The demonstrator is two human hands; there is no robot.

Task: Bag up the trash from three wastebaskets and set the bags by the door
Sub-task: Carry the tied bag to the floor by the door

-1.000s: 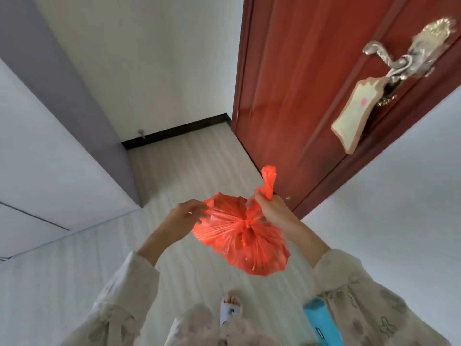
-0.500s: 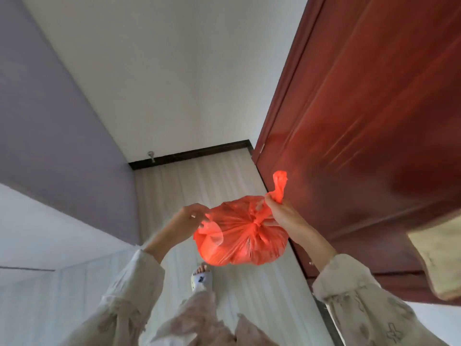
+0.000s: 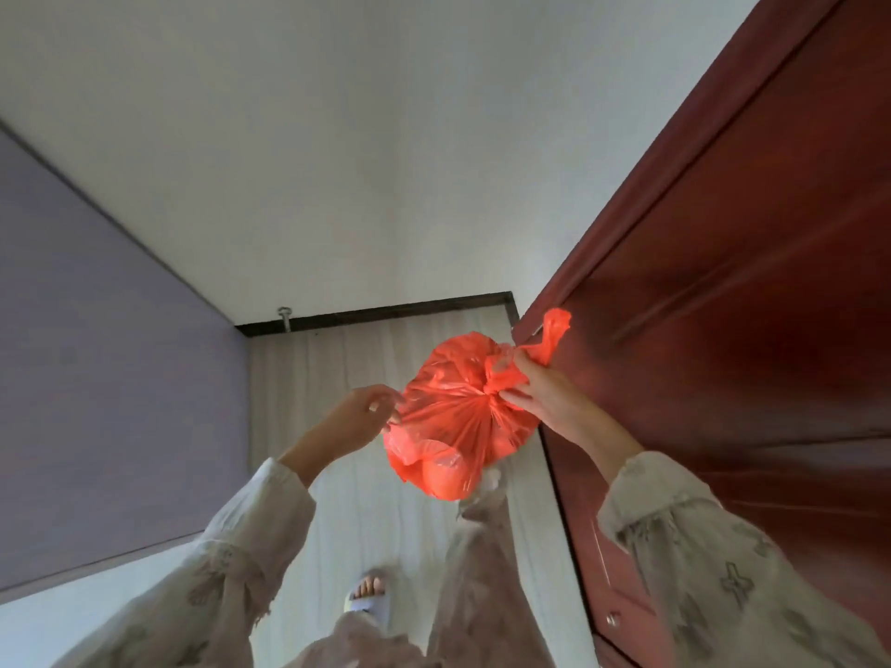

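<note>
A full red plastic trash bag (image 3: pixel 453 417) hangs in the air in front of me, its top gathered into a knot with one loose tail sticking up. My right hand (image 3: pixel 545 397) pinches the knot and the tail. My left hand (image 3: pixel 361 417) pinches the bag's left edge with its fingertips. The dark red wooden door (image 3: pixel 723 330) stands close on the right, just beyond the bag.
Pale wood-look floor (image 3: pixel 347 499) runs ahead to a white wall with a dark baseboard (image 3: pixel 385 313) and a small metal door stop (image 3: pixel 284 316). A grey-lilac wall (image 3: pixel 96 354) closes the left side. My sandalled foot (image 3: pixel 369 595) is below the bag.
I have stepped closer to the door and looked further down. The door handle and its hanging tag have left the view. Both hands still hold the bag, now nearer the door.
</note>
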